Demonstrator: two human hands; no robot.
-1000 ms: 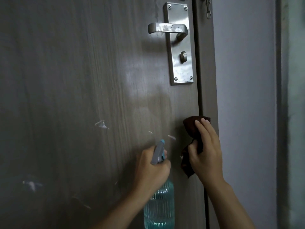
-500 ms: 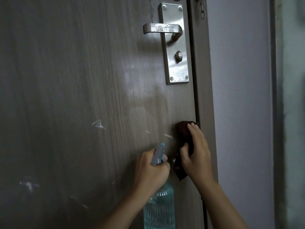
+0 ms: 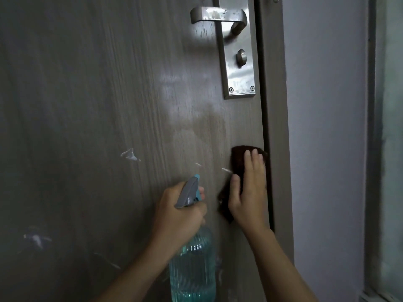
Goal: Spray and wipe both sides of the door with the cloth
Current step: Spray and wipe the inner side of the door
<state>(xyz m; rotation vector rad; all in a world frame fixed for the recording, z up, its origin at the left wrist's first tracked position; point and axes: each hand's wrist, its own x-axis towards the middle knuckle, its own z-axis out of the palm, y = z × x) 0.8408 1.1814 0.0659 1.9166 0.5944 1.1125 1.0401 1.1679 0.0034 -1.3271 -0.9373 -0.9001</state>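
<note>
- Door [image 3: 109,105] fills most of the view. It is grey-brown, and it stands tall, so its long way runs up and down.
- Its right edge is just beside the door frame [image 3: 277,127]. The metal handle [image 3: 218,15] is up high near that edge.
- Right hand [image 3: 248,192] lies flat on the dark cloth [image 3: 237,155]. The fingers are straight and press the cloth on the door, right by the edge and well below the handle.
- Most of the door lies to the left of the cloth and above it. I think the next wipe has to go that way.
- White marks [image 3: 130,154] sit on the door to the left, apart from the cloth. The left hand is nearer to them.
- Left hand [image 3: 181,212] is curled round the neck of the spray bottle [image 3: 193,264]. The nozzle points up toward the door.
- Clear and ribbed, the bottle holds blue-green liquid. It looks quite full.
</note>
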